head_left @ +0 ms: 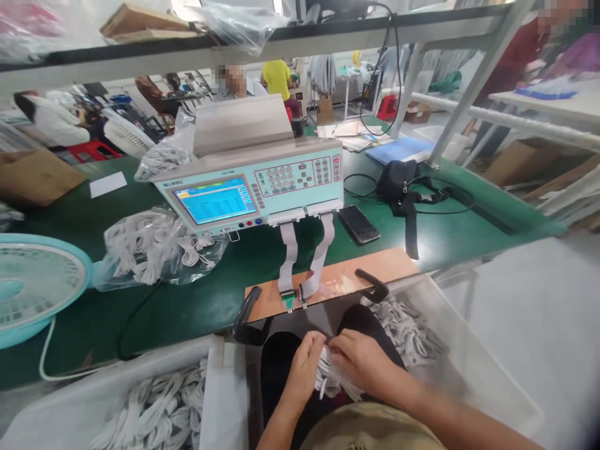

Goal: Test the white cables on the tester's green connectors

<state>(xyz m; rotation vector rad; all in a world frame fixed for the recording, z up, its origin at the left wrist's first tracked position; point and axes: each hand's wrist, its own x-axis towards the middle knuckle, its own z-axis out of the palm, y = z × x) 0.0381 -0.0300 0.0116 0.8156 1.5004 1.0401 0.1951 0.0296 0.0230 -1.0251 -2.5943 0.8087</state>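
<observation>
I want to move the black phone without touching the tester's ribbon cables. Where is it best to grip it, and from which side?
Probably by the two long edges of the phone, reaching from its right, where bare green table lies. It lies flat, screen up, so only the thin edges give hold. The ribbon cables hang close on its left; the black bag sits behind.

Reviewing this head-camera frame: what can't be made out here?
- White cables: both hands, left hand and right hand, cover the grip.
- Tester screen: text too small.
- Left bin: cut off by the bottom edge.
- Phone: screen dark.
</observation>
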